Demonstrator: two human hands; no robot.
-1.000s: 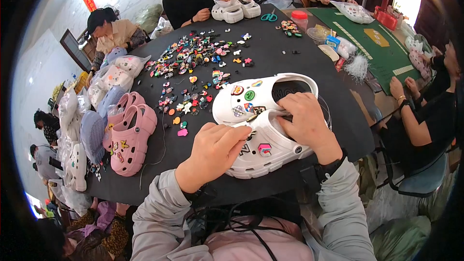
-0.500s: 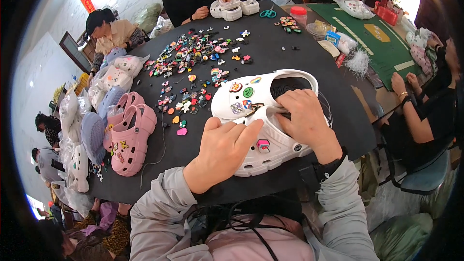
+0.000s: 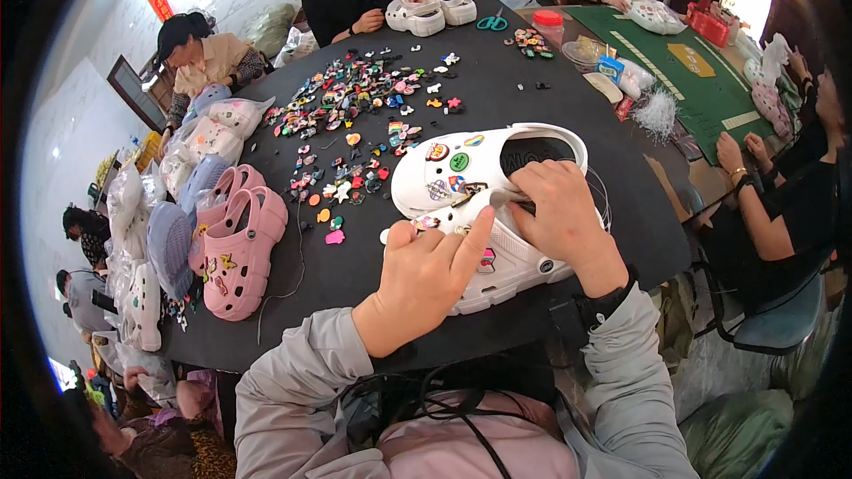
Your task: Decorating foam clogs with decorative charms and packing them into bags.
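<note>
Two white clogs lie side by side in front of me. The nearer clog [image 3: 524, 270] has a pink cube charm [image 3: 486, 259] on its upper and other charms close to my fingers. My right hand [image 3: 561, 217] is closed on the rim of its foot opening, with the fingertips partly hidden inside. Over the toe, my left hand [image 3: 428, 273] grips the clog, its index finger stretched toward the opening; its other fingertips are largely hidden. Behind it, the farther clog [image 3: 417, 179] carries several charms, including a round green one [image 3: 459, 161], and has a dark insole.
Loose colourful charms [image 3: 355, 93] cover much of the dark table [image 3: 524, 62]. Pink clogs [image 3: 244, 262] and bagged shoes [image 3: 213, 137] stand at the left. Teal scissors [image 3: 492, 23] and a red-lidded jar [image 3: 548, 27] lie farther back. Co-workers sit around, one handling white clogs [image 3: 417, 18].
My left hand has shifted slightly right and down over the nearer clog, uncovering charms near its toe. That clog has turned a little. My right hand stays at the opening.
</note>
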